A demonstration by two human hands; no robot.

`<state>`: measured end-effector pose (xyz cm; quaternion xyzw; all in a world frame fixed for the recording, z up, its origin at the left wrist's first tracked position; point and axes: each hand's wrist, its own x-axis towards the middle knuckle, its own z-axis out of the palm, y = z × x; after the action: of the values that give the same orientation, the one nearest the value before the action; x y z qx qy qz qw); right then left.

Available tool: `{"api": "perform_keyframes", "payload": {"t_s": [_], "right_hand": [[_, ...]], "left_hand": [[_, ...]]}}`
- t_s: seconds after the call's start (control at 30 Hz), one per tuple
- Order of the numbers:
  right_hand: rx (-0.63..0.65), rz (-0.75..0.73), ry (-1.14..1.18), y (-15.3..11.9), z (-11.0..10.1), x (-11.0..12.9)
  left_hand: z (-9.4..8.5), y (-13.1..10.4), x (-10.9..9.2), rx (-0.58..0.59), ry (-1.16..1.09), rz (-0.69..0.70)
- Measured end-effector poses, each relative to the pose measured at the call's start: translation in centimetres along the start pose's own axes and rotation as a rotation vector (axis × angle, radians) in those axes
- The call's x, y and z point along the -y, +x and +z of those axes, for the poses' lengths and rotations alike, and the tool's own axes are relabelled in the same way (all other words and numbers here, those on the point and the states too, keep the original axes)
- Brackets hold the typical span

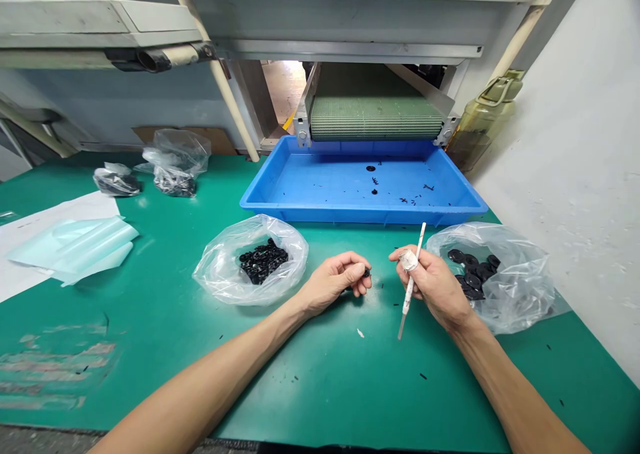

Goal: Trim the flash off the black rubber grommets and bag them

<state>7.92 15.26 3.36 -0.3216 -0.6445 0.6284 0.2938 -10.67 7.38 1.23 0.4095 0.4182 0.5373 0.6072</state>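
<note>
Between the fingertips of my left hand (341, 279) is a small black part (367, 273), mostly hidden by the fingers. My right hand (435, 284) is closed around a thin white stick-like tool (409, 293) with a narrow grey tip pointing down, and white wrapping covers its thumb. To the left of my left hand, an open clear plastic bag (210, 274) holds many small black pieces (264, 261). Beside my right hand stands another clear bag (525, 301) with larger round black parts (473, 274). A white scrap (361, 333) lies between my forearms.
A blue tray (363, 213) with a few black bits sits under the end of a green conveyor belt (375, 111). Two filled bags (175, 177) and papers (75, 244) lie at left. A bottle (483, 124) stands by the right wall. Black scraps dot the green tabletop (320, 387).
</note>
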Motion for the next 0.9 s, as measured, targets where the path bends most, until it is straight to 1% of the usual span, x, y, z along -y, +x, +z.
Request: {"api": "perform_keyframes", "payload": {"t_s": [0.4,0.9], "right_hand": [[-0.01,-0.006,-0.028,0.08,0.0,0.16],[-0.009,-0.003,-0.028,-0.09,0.05,0.24]], "left_hand": [[-0.2,-0.02,0.15,0.02,-0.004,0.014],[-0.01,-0.12,-0.08,-0.001,0.01,-0.002]]}}
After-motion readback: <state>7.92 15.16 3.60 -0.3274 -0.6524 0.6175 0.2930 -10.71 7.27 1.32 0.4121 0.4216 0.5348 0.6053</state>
